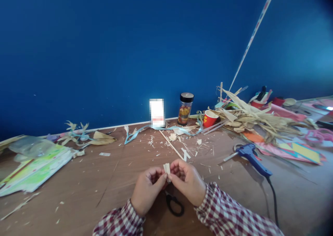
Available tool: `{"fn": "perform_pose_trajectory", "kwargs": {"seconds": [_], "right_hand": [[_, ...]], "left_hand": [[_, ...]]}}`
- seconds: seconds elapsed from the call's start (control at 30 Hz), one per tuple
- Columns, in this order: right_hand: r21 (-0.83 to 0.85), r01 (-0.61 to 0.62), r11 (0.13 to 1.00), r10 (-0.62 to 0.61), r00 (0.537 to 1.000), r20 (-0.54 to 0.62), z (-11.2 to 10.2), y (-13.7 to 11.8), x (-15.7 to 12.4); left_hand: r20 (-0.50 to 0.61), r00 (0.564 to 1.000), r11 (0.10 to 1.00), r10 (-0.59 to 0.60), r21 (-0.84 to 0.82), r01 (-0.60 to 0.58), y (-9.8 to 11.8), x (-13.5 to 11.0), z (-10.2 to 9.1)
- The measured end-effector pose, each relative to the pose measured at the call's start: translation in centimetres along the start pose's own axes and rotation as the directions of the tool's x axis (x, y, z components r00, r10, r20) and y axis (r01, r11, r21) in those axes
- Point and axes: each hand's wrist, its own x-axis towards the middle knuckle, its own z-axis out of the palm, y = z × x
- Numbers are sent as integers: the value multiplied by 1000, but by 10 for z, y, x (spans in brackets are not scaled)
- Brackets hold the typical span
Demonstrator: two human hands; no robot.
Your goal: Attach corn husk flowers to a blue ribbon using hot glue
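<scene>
A small pale piece of corn husk [167,168] stands up between my fingertips near the front middle of the table. My left hand [147,188] pinches it low on one side, thumb against curled fingers. From the other side my right hand [189,180] pinches the same piece, the two thumbs almost touching. Just below the hands lies a pair of scissors with a black handle [174,205]; its blades are mostly hidden under them. Beyond my fingers are a thin stick [171,145] and white scraps [185,154].
A blue glue gun [253,158] with a cord lies at right, before a heap of dried husks [256,116]. A lidded jar [185,109] and red paper cup [210,118] stand by the blue wall [117,55]. Painted paper [44,168] lies at left.
</scene>
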Motion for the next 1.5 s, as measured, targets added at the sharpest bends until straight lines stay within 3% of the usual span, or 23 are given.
{"fn": "perform_pose_trajectory", "kwargs": {"seconds": [0.13,0.33,0.8,0.93,1.1,1.2,1.37,1.5], "right_hand": [[8,19,1000,-19,1000,12,0,1,1],[113,-33,993,30,999,29,-1,1,2],[192,-190,963,163,976,148,-10,5,8],[124,-152,981,138,984,115,-17,8,11],[60,-113,992,115,993,-28,-33,8,19],[-95,-36,995,22,990,-138,-40,8,22],[-481,68,874,-201,952,-231,-48,17,26],[-567,119,815,-317,911,-265,-45,16,23]], "left_hand": [[-1,1000,999,-8,-32,8,1,0,-1],[-26,991,985,-132,-116,128,3,1,-3],[36,991,991,-132,-9,132,7,2,-7],[1,987,986,-159,-55,159,10,5,-14],[-96,971,962,-219,-186,199,9,11,-22],[-114,964,943,-239,-264,202,8,11,-22],[-115,958,927,-262,-307,216,10,10,-20],[-123,956,921,-267,-324,216,9,10,-19]]}}
